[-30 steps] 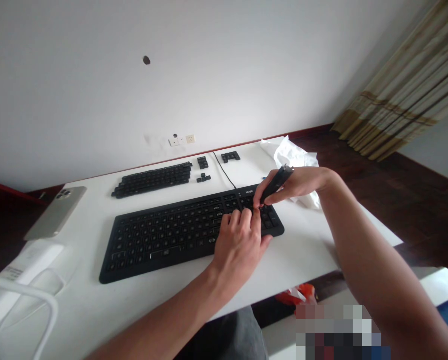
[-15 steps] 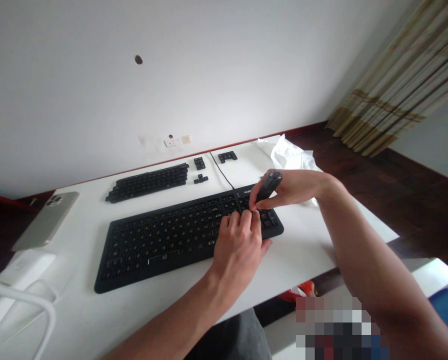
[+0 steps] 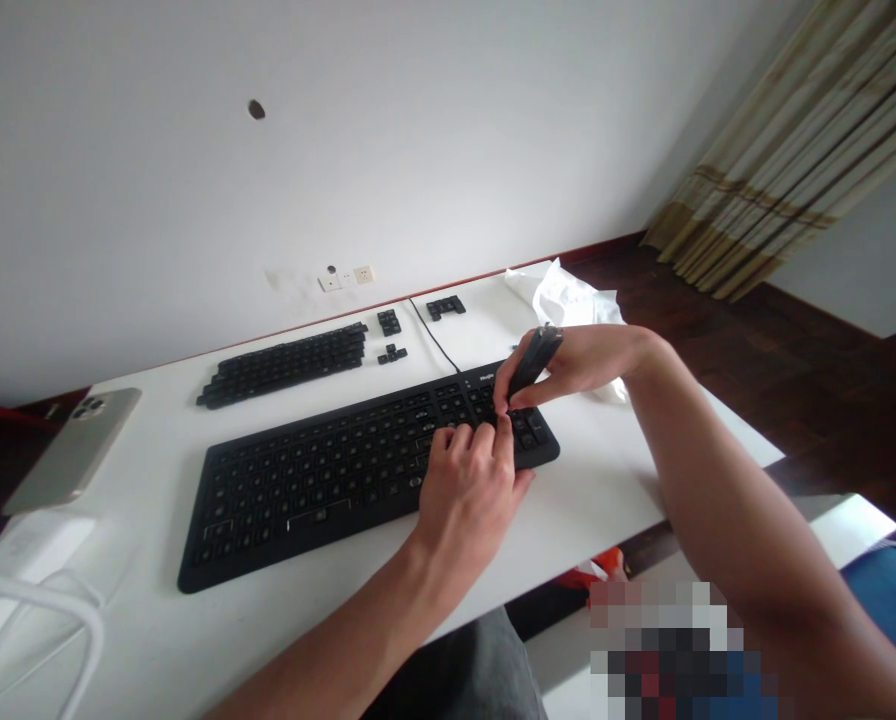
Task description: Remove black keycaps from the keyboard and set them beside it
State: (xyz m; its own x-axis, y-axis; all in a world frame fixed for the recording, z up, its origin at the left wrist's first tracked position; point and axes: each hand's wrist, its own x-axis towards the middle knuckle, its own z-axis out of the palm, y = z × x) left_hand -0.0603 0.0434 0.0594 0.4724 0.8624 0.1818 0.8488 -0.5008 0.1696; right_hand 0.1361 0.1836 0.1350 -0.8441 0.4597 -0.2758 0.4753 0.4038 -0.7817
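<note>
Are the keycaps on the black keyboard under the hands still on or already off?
Off: the keyboard shows bare recessed switch spots, and the removed keycaps lie in rows behind it.

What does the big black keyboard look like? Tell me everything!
The keyboard is long, flat and black, like matte plastic, with faint markings where keys sit. It lies slantwise on the white table. A black cable runs from its far edge. The left hand rests on its right part, where the right hand points a dark tool.
</note>
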